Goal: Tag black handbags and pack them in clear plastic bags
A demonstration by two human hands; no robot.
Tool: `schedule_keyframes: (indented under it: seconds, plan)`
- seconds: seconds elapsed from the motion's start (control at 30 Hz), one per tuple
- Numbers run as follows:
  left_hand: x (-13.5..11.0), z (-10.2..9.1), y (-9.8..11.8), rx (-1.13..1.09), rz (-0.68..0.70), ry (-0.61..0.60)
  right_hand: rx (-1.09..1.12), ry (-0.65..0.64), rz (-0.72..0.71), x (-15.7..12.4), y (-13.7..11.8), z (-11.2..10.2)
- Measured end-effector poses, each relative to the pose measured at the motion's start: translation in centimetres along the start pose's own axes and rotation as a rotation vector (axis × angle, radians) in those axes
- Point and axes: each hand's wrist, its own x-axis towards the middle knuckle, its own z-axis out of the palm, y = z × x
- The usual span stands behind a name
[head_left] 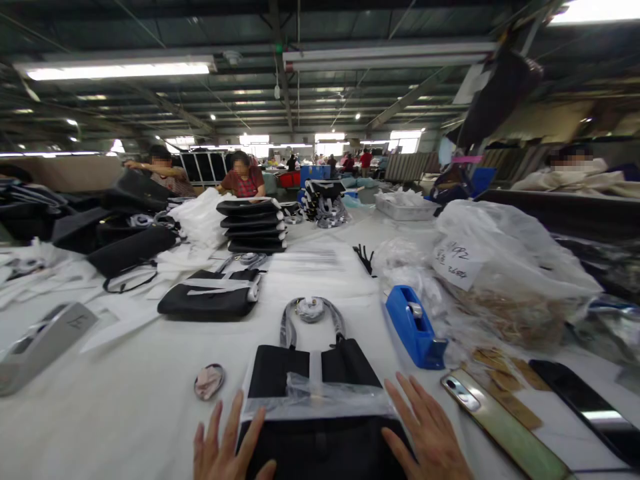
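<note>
A black handbag [285,370] lies flat on the white table in front of me. Its wrapped grey handle [287,320] loops away from me around a small plastic-wrapped coil [310,309]. Across the bag runs a strip of clear plastic film [340,400], and a pale band [316,367] crosses its upper middle. My left hand [227,443] rests at the bag's left edge with fingers spread. On the right edge lies my right hand [425,433], its fingers also apart. Neither hand grips anything. The bag's near end is cut off by the frame.
To the right stand a blue tape dispenser [413,330], a phone [505,420], a dark phone [590,407] and a large plastic bag [520,267]. Leftward are a round tin [209,381], a grey dispenser [47,347] and another black bag [210,300]. Stacked black bags [253,227] and co-workers are beyond.
</note>
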Motion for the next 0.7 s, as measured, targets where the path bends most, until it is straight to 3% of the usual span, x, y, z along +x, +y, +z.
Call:
schedule_keyframes:
  seconds: [0.07,0.2,0.47,0.57,0.7]
  plan:
    - [1.6,1.3,1.5,0.165,0.187,-0.092,-0.087,-0.085,-0.098,0.6,-1.1,0.5]
    - [3.4,3.2,2.2,0.252,0.305,-0.346,-0.114,-0.256,-0.074,-0.8,-1.1,3.2]
    - [4.0,2.6,0.6,0.244,0.415,-0.298,-0.164,-0.049,-0.176,-2.4,0.9,6.5]
    - [4.0,2.7,0.0,0.113,0.315,-0.193,-0.165,-0.009,-0.200,-2.2,1.2,6.8]
    - [3.0,3.9,-2.2,-0.139,-0.026,-0.110,-0.210,0.065,-0.271,-2.1,2.0,7.5]
